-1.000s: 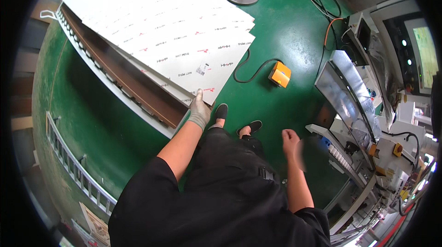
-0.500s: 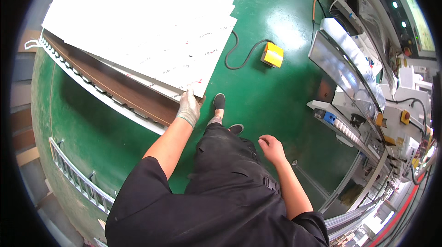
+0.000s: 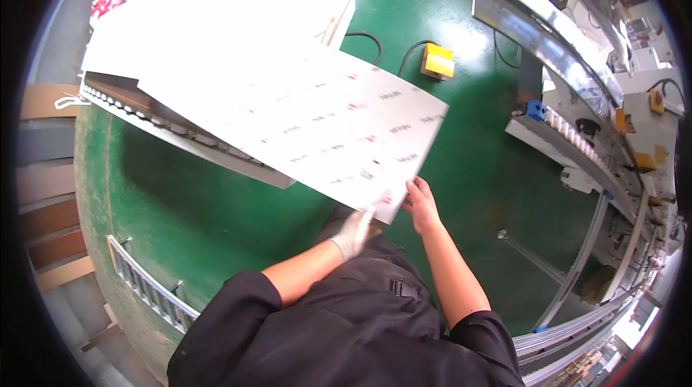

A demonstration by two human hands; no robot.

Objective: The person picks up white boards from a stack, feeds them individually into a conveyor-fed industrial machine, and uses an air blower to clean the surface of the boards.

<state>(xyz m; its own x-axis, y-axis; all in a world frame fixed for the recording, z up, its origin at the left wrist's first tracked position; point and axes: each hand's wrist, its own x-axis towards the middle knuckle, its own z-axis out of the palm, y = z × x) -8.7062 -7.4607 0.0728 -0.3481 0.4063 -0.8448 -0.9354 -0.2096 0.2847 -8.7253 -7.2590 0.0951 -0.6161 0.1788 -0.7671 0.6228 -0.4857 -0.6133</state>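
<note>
White sheet (image 3: 317, 124): large, printed, lifted over green floor (image 3: 216, 199), near corner at both hands.
Left hand (image 3: 353, 232): gloved, pinching sheet's near edge.
Right hand (image 3: 420, 203): bare, gripping same corner.
Stack (image 3: 216, 19): behind, on roller rack (image 3: 180, 134).

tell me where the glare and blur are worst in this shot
Head view: glare washes out the far part of the white stack; the printed marks on the lifted sheet are smeared; a bright patch lies on the green floor; fisheye bends the conveyor rail and blackens the corners.
</note>
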